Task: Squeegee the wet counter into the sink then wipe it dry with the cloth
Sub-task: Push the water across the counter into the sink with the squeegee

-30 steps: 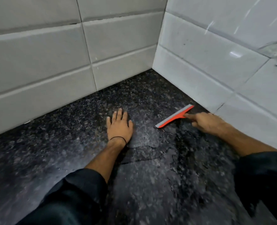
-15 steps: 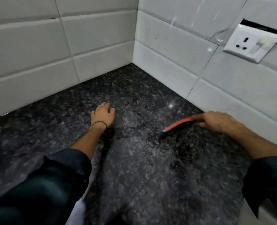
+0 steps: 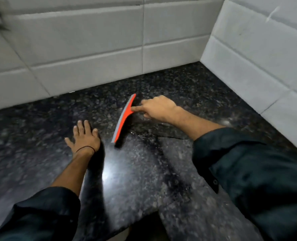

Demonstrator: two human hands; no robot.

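Right hand (image 3: 159,108) is wrapped around the handle of the orange squeegee (image 3: 124,118), index finger stretched out along it toward the blade — and the blade's grey rubber edge is down on the dark speckled granite table (image 3: 40,129), running on a diagonal from near the back wall toward the person. The left hand (image 3: 85,138) lies flat on the table just beside the blade's near end, fingers spread wide and holding nothing, a thin black band around the wrist. Both forearms come out of dark rolled sleeves (image 3: 259,173). Right of the squeegee the stone shows a wet sheen with small droplets and a crack line in the surface, and a bright light glare sits below the blade. White tiled walls (image 3: 92,49) meet in the corner at the back right — the edges of the picture are blurred.
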